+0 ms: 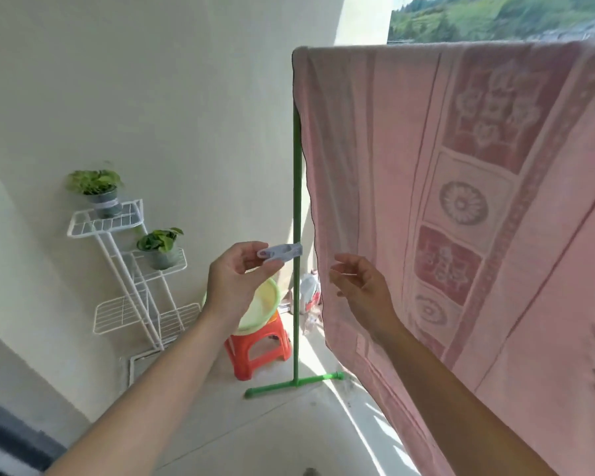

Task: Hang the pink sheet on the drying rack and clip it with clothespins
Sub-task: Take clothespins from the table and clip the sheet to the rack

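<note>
On a sunlit balcony, two grey pots (105,202) of green leaves sit on the upper tiers of a white wire stand (131,269), and a pale green basin (260,307) rests on an orange stool (258,352); what the basin holds, I cannot tell. My left hand (236,283), raised with arm outstretched, pinches a grey clothespin (280,252) beside the green drying rack (296,235). My right hand (361,286), fingers loosely spread and holding nothing, hovers at the edge of the pink sheet (461,201), which hangs draped over the rack's top bar.
</note>
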